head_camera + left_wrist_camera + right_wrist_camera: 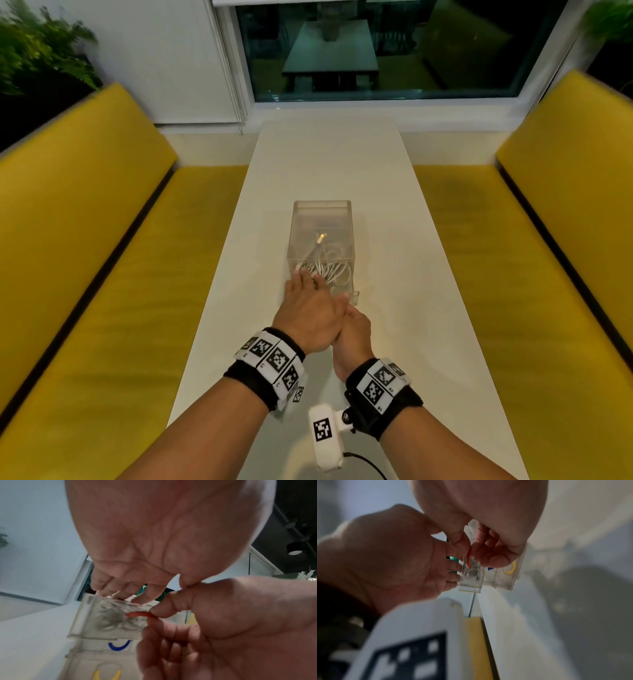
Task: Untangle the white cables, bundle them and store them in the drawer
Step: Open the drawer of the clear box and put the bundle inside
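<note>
A clear plastic drawer unit [322,216] stands mid-table. Its top drawer [354,295] sticks out toward me and holds the coiled white cables [330,265]; one plug [321,237] points to the back. My left hand [305,277] lies palm down with straight fingers on the cables at the drawer's near left. My right hand [347,305] sits partly under the left one. In the wrist views its thumb and finger pinch the drawer's red handle [140,614] [468,559]. Below it are a blue handle [120,645] and a yellow handle [106,674].
The white table [394,205] is long and narrow, with yellow benches [102,257] [531,257] on both sides. A window [376,51] closes the far end. A white wrist camera [325,435] with a black lead hangs near the table's front edge.
</note>
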